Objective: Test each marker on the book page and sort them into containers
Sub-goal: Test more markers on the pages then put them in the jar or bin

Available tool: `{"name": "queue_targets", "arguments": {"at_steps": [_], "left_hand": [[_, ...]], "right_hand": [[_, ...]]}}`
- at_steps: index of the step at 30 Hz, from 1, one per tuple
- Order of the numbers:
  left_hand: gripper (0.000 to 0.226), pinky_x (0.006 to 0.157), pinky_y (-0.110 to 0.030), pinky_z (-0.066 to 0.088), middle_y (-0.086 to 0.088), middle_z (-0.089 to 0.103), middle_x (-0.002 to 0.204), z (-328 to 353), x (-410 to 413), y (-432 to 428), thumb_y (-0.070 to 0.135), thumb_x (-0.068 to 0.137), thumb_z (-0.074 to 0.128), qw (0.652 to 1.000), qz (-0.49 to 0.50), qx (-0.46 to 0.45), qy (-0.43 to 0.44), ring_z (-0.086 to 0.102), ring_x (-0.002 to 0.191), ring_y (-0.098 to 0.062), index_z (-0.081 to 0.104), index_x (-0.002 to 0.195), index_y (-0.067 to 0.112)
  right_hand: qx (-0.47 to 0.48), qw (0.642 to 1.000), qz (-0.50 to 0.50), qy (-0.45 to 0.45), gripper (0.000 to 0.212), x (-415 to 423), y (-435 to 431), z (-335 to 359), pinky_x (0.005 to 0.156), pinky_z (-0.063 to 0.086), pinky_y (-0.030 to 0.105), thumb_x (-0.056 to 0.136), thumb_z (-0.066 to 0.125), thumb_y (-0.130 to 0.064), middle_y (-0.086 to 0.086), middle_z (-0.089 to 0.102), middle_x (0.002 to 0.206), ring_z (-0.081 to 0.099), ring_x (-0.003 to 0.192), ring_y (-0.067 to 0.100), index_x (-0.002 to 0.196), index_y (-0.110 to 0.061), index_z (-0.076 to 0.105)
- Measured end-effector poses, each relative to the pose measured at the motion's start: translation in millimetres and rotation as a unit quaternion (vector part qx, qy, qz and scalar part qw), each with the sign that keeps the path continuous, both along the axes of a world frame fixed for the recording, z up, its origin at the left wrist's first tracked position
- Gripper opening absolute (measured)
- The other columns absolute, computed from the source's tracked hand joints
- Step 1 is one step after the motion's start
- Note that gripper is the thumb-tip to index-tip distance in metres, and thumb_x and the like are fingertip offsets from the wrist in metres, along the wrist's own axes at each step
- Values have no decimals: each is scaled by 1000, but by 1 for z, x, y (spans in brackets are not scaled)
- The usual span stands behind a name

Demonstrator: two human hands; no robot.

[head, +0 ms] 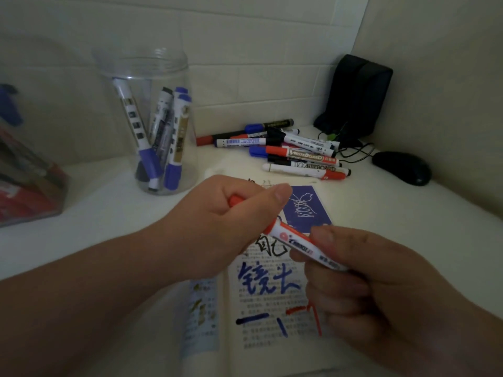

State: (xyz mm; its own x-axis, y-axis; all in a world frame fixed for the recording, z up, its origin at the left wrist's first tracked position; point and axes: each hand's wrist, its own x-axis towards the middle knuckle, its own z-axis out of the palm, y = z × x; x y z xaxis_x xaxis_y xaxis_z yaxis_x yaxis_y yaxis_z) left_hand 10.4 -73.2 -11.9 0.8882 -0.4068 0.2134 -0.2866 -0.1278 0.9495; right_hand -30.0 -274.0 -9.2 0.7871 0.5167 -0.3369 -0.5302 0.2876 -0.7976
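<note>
I hold a red-and-white marker (295, 242) above the open book (272, 295). My right hand (367, 289) grips its white barrel. My left hand (226, 221) is curled round its red cap end, which peeks out by my knuckles. The book page carries blue and black handwriting plus blue and red test strokes. A clear plastic jar (152, 123) at the back left holds several markers, mostly blue-capped. A pile of loose markers (288, 151) lies on the table behind the book. At the far left edge stands a second container (27, 180), blurred, with red items inside.
A black computer mouse (402, 167) with its cable sits at the right by the wall. A black pouch (356, 96) stands in the back corner. The white table (109, 213) meets walls behind and to the right.
</note>
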Motion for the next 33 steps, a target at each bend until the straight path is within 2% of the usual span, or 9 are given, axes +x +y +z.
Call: {"name": "queue_targets", "arguments": {"at_steps": [4,8,10,13,18,23,26,30,33], "left_hand": [[50,46,-26,33,4,36,45,-5,1,-1,56,86,53,999,42,-6,-18,31,41,-19,49,49,22],[49,47,-30,35,-2,39,48,-11,8,-2,59,85,64,995,100,-31,-1,33,42,-22,50,57,21],[42,45,-29,34,-7,39,51,-11,11,-2,55,85,68,994,97,-49,17,32,42,-22,55,65,20],[35,42,-26,33,-8,42,56,-8,13,0,46,84,65,995,69,-35,67,31,43,-21,58,85,12],[42,40,-23,28,-6,41,60,-3,22,5,54,95,50,949,94,-189,234,29,45,-17,55,87,12],[44,42,-22,20,-5,37,58,-5,32,13,50,98,48,882,135,-338,298,24,46,-16,55,76,12],[36,40,-22,21,-4,34,58,-6,30,14,35,99,52,890,122,-324,296,25,45,-15,51,71,13],[39,44,-26,17,-2,25,58,-4,24,13,19,100,53,922,114,-261,262,18,48,-16,35,66,18],[45,41,-22,17,1,27,53,-2,23,14,16,100,55,930,114,-235,257,17,44,-14,33,61,19]], "right_hand": [[-23,998,-37,-55,25,3,4,0,37,22,13,76,82,-21,3,33,50,17,41,11,78,-9,60],[-60,975,-125,-173,22,11,1,-2,36,28,19,62,85,-7,15,51,56,30,41,16,77,-11,69],[-46,959,-158,-231,36,15,-6,-5,40,35,26,57,93,-23,17,60,66,42,47,20,83,-11,70],[-116,922,-209,-306,45,13,-7,-6,53,36,39,62,86,-50,15,68,74,51,56,25,89,-17,72],[-251,847,-272,-382,14,4,14,19,49,45,14,79,68,-32,5,73,70,61,55,15,89,-26,75],[-299,768,-279,-494,7,11,47,60,50,42,5,89,66,-26,-12,72,71,65,57,-1,92,-30,71],[-248,753,-268,-547,8,31,76,87,53,50,11,95,62,-21,-3,73,79,69,64,5,102,-21,66],[-158,722,-300,-604,32,66,116,122,60,60,26,95,66,-8,10,72,81,72,66,17,121,-16,49],[-152,701,-326,-616,29,98,140,136,59,60,33,92,69,-10,12,71,77,71,64,19,112,-15,49]]}}
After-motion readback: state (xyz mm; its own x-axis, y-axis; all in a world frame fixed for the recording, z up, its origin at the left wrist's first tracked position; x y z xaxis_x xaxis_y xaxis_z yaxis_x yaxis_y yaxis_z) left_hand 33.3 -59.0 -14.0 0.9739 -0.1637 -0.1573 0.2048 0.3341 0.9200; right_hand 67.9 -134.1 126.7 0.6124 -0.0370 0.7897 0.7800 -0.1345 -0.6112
